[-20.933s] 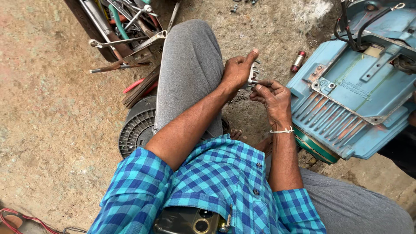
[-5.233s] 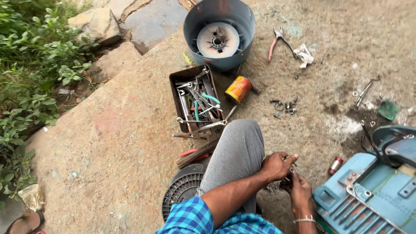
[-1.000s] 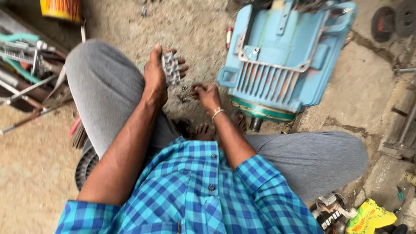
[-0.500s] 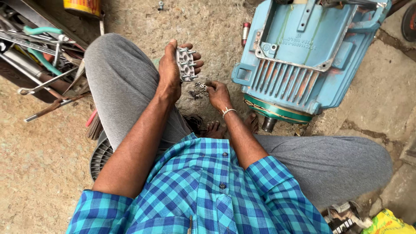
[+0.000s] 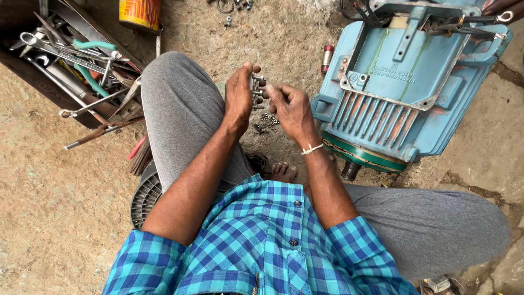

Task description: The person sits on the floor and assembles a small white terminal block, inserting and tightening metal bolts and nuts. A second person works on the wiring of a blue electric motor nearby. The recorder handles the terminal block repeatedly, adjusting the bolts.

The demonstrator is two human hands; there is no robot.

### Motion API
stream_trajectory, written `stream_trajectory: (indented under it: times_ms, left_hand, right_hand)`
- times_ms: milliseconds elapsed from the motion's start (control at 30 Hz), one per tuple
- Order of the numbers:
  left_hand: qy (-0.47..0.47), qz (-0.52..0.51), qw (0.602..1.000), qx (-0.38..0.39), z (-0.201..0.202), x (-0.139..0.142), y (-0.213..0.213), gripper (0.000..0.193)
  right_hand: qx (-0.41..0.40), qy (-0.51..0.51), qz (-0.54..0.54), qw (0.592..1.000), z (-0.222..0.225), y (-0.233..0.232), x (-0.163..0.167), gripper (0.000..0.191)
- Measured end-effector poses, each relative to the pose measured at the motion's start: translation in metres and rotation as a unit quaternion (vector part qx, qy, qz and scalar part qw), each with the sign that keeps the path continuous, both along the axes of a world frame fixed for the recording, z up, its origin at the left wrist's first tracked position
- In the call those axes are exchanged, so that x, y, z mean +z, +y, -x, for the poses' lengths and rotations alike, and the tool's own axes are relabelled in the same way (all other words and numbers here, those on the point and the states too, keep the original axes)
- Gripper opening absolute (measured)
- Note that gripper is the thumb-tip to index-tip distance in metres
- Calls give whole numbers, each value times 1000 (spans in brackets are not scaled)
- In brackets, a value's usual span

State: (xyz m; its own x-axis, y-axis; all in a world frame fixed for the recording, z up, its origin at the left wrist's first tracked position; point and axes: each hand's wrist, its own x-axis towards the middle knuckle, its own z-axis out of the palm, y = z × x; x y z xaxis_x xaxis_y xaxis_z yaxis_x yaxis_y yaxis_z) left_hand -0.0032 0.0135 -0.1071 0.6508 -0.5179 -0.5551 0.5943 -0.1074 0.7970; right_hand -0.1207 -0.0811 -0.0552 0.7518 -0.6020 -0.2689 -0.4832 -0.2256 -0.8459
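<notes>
I sit on the ground in a blue checked shirt and grey trousers. My left hand [image 5: 239, 95] grips a small grey terminal block [image 5: 255, 87] studded with bolts, held upright above my knee. My right hand [image 5: 286, 104] pinches at a stud on the block's right side with thumb and fingers; whether a nut sits in the fingertips is hidden. A small pile of nuts and washers [image 5: 267, 121] lies on the ground just below both hands. A blue electric motor [image 5: 404, 82] with cooling fins stands right beside my right hand.
A dark toolbox [image 5: 71, 60] with several spanners and pliers lies at the upper left. A yellow-red tin [image 5: 141, 13] stands behind it. A grey fan cover [image 5: 144, 199] lies beside my left thigh. A small red cylinder [image 5: 327, 56] rests near the motor.
My right hand rose from the pile of nuts on the ground up to the block. My left hand turned the block edge-on. The view shifted slightly.
</notes>
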Motion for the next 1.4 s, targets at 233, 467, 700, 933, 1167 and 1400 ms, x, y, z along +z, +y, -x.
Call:
stream_trajectory:
  times_ms: [233,467,700,933,1167,1400]
  left_hand:
    - [-178,-43,983,-31,3,-4,-4,47]
    - [-251,-107,959,-75,4,-4,-1,54]
    - [-249,-136,949,-140,1,-8,1,61]
    - [-262,-145,939,-170,1,-16,2,64]
    - [-246,-159,946,-137,2,-18,1,61]
    - [-289,-147,936,-141,9,-26,3,56]
  right_hand:
    - [46,-37,172,983,-11,12,23,33]
    - [93,52,118,987,-11,0,21,30]
    - [113,100,95,984,-12,-2,13,27]
    - [77,93,152,981,-13,7,10,19]
    - [83,65,320,942,-16,23,13,17]
    - [171,101,139,970,-1,-10,-30,28]
